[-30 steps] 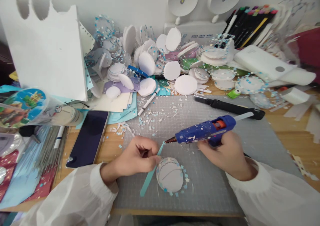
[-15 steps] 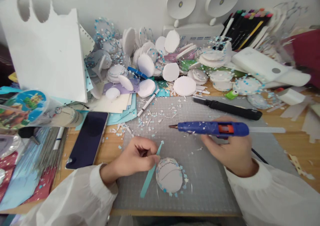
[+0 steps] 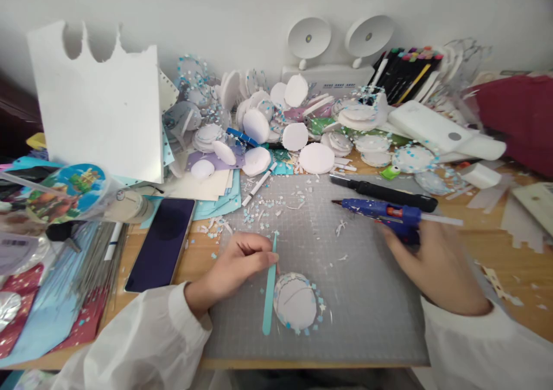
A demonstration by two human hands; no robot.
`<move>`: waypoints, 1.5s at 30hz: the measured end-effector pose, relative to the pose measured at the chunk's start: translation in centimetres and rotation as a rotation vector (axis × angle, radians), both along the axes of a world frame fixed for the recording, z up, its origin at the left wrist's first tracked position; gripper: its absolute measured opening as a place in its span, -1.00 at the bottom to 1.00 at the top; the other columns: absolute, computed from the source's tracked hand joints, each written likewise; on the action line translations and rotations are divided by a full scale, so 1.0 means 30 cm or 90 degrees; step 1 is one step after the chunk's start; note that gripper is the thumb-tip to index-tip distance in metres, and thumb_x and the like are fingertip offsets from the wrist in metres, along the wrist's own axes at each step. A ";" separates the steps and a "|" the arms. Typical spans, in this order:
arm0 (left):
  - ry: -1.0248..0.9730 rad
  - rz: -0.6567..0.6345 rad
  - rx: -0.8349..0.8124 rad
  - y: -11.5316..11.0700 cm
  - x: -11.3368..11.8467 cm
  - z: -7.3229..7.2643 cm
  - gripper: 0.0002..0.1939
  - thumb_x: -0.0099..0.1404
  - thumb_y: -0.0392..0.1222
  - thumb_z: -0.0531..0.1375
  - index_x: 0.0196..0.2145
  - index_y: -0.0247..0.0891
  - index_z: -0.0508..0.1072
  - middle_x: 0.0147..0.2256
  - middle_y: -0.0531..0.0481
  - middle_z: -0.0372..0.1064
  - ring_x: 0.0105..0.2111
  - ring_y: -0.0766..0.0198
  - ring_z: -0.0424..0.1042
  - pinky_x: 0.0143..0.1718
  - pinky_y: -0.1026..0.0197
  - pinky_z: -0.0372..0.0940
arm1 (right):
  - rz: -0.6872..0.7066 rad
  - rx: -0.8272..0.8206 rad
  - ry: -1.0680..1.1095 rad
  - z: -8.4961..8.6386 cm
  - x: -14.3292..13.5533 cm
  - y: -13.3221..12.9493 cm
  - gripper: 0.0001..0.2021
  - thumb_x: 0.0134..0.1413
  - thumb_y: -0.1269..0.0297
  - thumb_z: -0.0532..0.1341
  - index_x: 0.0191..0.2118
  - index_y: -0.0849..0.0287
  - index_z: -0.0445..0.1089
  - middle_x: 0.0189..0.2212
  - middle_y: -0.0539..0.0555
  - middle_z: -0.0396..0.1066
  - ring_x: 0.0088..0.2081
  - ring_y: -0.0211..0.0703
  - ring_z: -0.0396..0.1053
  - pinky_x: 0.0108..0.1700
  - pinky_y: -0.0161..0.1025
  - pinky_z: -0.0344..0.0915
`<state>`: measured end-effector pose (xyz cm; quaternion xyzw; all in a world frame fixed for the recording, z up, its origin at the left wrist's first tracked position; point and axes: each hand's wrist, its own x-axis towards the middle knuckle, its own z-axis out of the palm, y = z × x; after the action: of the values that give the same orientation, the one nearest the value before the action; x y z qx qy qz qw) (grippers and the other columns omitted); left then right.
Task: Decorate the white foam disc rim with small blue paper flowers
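My left hand (image 3: 242,263) is closed, pinching a flat teal tapered stick (image 3: 268,303) between thumb and fingers. At the stick's narrow upper tip there is a tiny pale-blue piece. Just right of it, on the grey cutting mat (image 3: 367,321), lies a round white disc (image 3: 296,302) ringed with small blue and white stars on thin clear thread. A blue glue gun (image 3: 375,210) with a white glue stick in its rear rests on the mat, nozzle to the left. My right hand (image 3: 440,269) is at its handle, thumb spread away from the other fingers, which are partly hidden.
Behind the glue gun lies a black utility knife (image 3: 384,193). White discs (image 3: 317,158) and star strings heap along the wall. A phone (image 3: 162,243), lidded cup (image 3: 71,194) and wires (image 3: 97,263) are at left. Paper scraps (image 3: 259,217) litter the mat.
The glue gun has come down onto the mat beside the knife, and my right hand has loosened around its handle. My left hand keeps the stick, now more upright. The view has shifted.
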<state>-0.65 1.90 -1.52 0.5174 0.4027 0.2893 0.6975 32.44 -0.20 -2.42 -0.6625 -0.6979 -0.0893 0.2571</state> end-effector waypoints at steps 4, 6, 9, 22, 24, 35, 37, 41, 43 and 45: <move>-0.005 0.014 -0.031 -0.002 0.007 0.017 -0.61 0.14 -0.07 0.21 -0.72 -0.31 0.30 -0.76 0.17 -0.04 -0.70 0.47 -0.09 -0.63 0.28 -0.19 | -0.029 -0.058 -0.251 0.072 0.013 -0.092 -0.58 0.17 -0.07 0.00 -0.22 0.23 0.33 -0.41 0.36 0.34 -0.33 0.30 0.34 -0.35 0.14 0.24; -0.008 0.017 -0.030 -0.002 0.011 0.025 -0.62 0.14 -0.06 0.21 -0.71 -0.31 0.31 -0.77 0.18 -0.05 -0.71 0.47 -0.10 -0.63 0.27 -0.19 | -0.002 -0.073 -0.232 0.114 -0.006 -0.126 -0.63 0.19 -0.05 -0.01 -0.25 0.16 0.32 -0.44 0.29 0.36 -0.40 0.23 0.36 -0.40 0.11 0.25; -0.020 0.035 -0.029 -0.001 0.017 0.029 -0.63 0.13 -0.05 0.21 -0.71 -0.30 0.31 -0.78 0.19 -0.05 -0.72 0.47 -0.10 -0.62 0.26 -0.17 | 0.161 -0.046 -0.098 0.173 -0.086 -0.129 -0.74 0.26 0.16 -0.01 -0.12 0.15 0.33 -0.23 0.24 0.41 -0.21 0.10 0.42 -0.17 0.05 0.34; -0.128 0.119 -0.049 0.006 0.027 0.022 -0.58 0.13 -0.15 0.20 -0.74 -0.27 0.10 -0.74 0.20 -0.12 -0.69 0.48 -0.16 -0.63 0.29 -0.18 | 0.708 0.183 -0.157 0.195 -0.460 0.090 -0.80 0.25 0.46 0.08 -0.16 0.27 0.45 -0.23 0.11 0.49 -0.17 -0.15 0.40 -0.10 -0.18 0.38; -0.132 0.119 -0.053 0.007 0.027 0.020 -0.57 0.15 -0.15 0.21 -0.73 -0.27 0.11 -0.73 0.20 -0.12 -0.68 0.48 -0.16 -0.63 0.29 -0.17 | 0.724 0.200 -0.158 0.178 -0.466 0.093 -0.82 0.23 0.48 0.09 -0.24 0.29 0.46 -0.26 0.12 0.49 -0.22 -0.16 0.41 -0.12 -0.19 0.39; 0.123 -0.064 0.189 -0.025 0.033 0.028 -0.58 0.39 -0.06 0.03 -0.50 -0.36 0.44 -0.64 0.13 0.08 -0.62 0.42 0.07 -0.57 0.32 -0.01 | 0.419 0.106 0.397 0.073 -0.314 0.053 -0.88 0.14 0.44 0.22 -0.20 0.11 0.37 -0.43 0.03 0.47 -0.41 -0.20 0.45 -0.36 -0.22 0.44; 0.166 -0.094 0.277 -0.027 0.035 0.033 -0.61 0.39 -0.12 0.02 -0.54 -0.36 0.38 -0.61 0.09 0.12 -0.57 0.40 0.11 -0.53 0.31 0.02 | 0.343 0.030 0.557 0.047 -0.307 0.037 -0.92 0.17 0.41 0.19 -0.22 0.10 0.36 -0.47 0.00 0.43 -0.50 -0.23 0.44 -0.44 -0.26 0.45; 0.181 -0.161 0.422 -0.023 0.039 0.040 -0.72 0.31 -0.24 0.07 -0.56 -0.33 0.32 -0.60 0.07 0.16 -0.55 0.38 0.13 -0.50 0.29 0.05 | 0.343 -0.121 0.735 0.037 -0.322 0.014 -0.98 0.19 0.32 0.19 -0.26 0.11 0.35 -0.51 -0.02 0.39 -0.58 -0.30 0.40 -0.53 -0.35 0.43; 0.166 -0.191 0.451 -0.018 0.042 0.039 -0.79 0.27 -0.29 0.10 -0.52 -0.33 0.33 -0.60 0.07 0.18 -0.55 0.38 0.15 -0.49 0.30 0.05 | 0.366 -0.178 0.780 0.040 -0.329 0.007 -0.98 0.19 0.33 0.19 -0.26 0.12 0.33 -0.50 -0.03 0.37 -0.56 -0.30 0.41 -0.48 -0.34 0.44; 0.160 -0.207 0.460 -0.015 0.044 0.036 -0.83 0.25 -0.33 0.11 -0.51 -0.32 0.33 -0.60 0.08 0.18 -0.56 0.39 0.14 -0.50 0.30 0.04 | 0.391 -0.224 0.805 0.037 -0.332 -0.001 -0.97 0.19 0.37 0.19 -0.24 0.11 0.33 -0.46 -0.03 0.35 -0.52 -0.31 0.41 -0.42 -0.32 0.45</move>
<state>0.66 1.46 -0.45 0.8170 0.2703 0.2328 0.4530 22.49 -0.25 -1.31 -0.3933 -0.5742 0.5010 0.5144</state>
